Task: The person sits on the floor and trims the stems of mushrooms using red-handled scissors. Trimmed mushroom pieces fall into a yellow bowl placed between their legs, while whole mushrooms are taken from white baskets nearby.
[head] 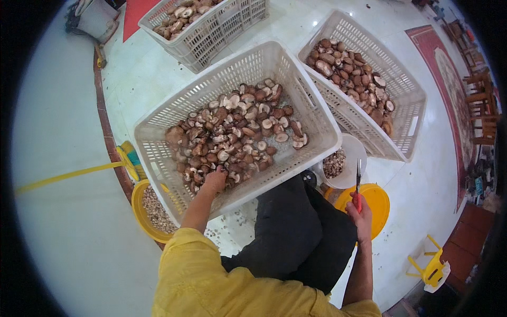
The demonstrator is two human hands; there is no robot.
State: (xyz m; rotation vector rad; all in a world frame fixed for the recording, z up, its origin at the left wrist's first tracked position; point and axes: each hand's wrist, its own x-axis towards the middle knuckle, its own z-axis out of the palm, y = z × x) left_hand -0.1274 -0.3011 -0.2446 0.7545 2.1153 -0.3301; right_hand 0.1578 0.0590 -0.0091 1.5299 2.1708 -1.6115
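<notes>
A large white slotted plastic crate [214, 84] stands tilted before me, beside my knees. Brown-capped mushrooms [233, 126], probably shiitake, cover much of its bottom, some showing pale undersides. My left hand [216, 180] reaches over the near side into the pile; its fingertips are among the caps, and whether they grasp one is hidden. In my right hand [361, 218], above my right knee, is a pair of scissors [359, 176] with red handles, blades pointing away from me. Under the right hand sits a round yellow plastic tub or lid [379, 210].
More mushrooms fill a second crate [400, 99] at right and a third crate [225, 33] behind. Cut stem pieces lie in a white bucket [354, 158] and a yellow basin [138, 210]. A yellow-handled broom [128, 160] is at left, a yellow stool [432, 269] at lower right.
</notes>
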